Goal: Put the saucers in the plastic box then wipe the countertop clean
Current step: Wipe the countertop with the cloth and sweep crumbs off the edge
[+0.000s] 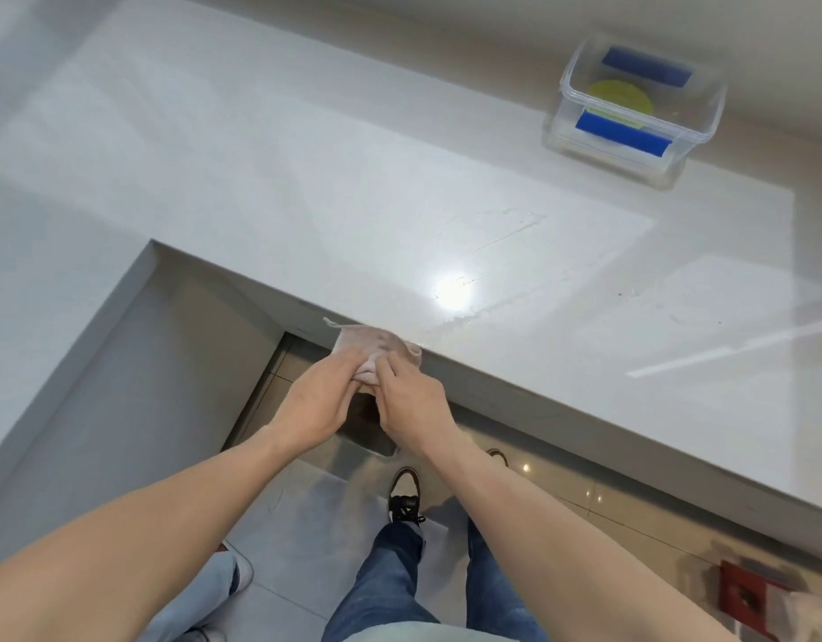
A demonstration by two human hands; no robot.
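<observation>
A pale pink cloth (374, 346) lies bunched at the front edge of the white countertop (307, 187). My left hand (323, 396) and my right hand (411, 400) both grip the cloth from below the edge, their fingers curled over it. At the far right of the counter stands a clear plastic box (571, 132) with blue side clips. Inside it lies a yellow-green saucer (622, 97). Wet streaks and small crumbs (631, 293) mark the counter to the right of the cloth.
The counter bends in an L, with a second run along the left (38, 294). Below the edge are a dark floor-level opening (367, 433), glossy floor tiles and my shoes. Another person's leg shows at the lower left (205, 590). A red object (742, 595) lies at the lower right.
</observation>
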